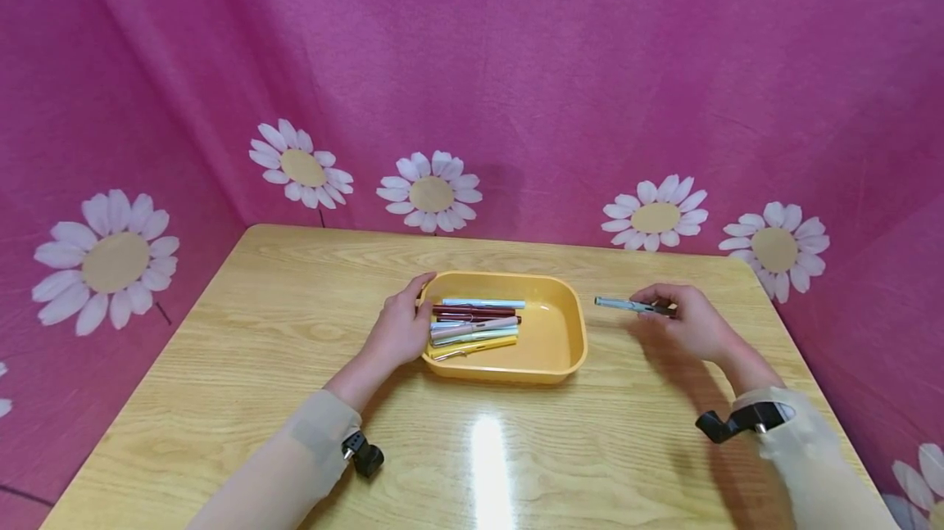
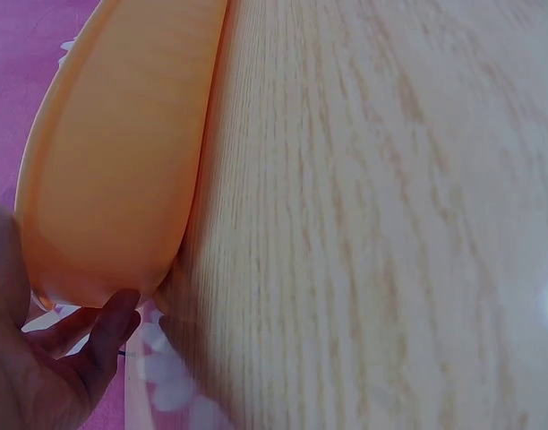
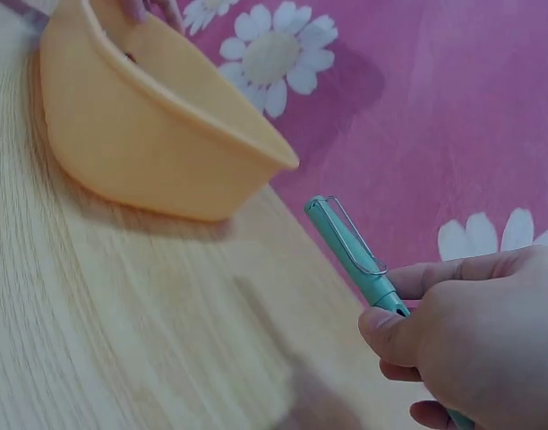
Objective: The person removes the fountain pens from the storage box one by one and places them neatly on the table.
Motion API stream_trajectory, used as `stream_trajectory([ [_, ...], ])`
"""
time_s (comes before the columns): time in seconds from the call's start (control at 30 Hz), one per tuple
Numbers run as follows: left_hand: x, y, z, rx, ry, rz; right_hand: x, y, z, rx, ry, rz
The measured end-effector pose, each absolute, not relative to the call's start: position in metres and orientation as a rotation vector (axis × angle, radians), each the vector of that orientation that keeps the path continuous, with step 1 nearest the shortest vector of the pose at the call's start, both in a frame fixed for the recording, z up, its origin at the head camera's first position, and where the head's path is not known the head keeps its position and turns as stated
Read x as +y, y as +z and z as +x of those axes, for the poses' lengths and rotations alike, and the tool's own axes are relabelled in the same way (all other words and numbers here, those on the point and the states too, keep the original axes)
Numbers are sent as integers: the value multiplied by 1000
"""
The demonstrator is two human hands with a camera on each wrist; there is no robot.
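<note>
Pen (image 3: 350,255), teal-green, slim, silver-clipped

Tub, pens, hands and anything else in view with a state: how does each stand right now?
Yellow plastic tub: upright, open-topped, partly filled
Pens in the tub: lying down toward its left end, some overlapping
Teal wire-clip pen: capped, held outside the tub
Left hand: gripping the tub's left end
Right hand: pinching the teal wire-clip pen

A slim teal-green pen with a silver wire clip (image 3: 347,248) is held above the desk (image 1: 295,284), clip end toward an open yellow rounded-rectangular tray (image 1: 546,329), which rests flat, several coloured pens (image 1: 475,326) lying lengthwise in its left part.
</note>
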State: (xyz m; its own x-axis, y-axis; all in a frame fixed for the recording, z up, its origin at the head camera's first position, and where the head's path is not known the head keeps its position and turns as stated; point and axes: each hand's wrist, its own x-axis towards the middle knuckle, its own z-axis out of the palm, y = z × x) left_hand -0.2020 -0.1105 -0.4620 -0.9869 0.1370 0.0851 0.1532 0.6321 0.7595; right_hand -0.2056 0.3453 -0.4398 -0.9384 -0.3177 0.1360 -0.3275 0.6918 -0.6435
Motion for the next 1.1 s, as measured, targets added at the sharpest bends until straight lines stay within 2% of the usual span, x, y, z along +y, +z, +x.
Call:
stream_trajectory([
  [0.33,-111,-462,-202,-2828,-1314,-251,355,-459,-212,-2919,1079,439],
  [0.63,-111,-465,-203,-2821,-1321,-256,360,-480,-217,-2869,1126,467],
  [1.1,-111,-466,-204,-2799,-1333,-256,353,-481,-217,-2885,1110,427],
])
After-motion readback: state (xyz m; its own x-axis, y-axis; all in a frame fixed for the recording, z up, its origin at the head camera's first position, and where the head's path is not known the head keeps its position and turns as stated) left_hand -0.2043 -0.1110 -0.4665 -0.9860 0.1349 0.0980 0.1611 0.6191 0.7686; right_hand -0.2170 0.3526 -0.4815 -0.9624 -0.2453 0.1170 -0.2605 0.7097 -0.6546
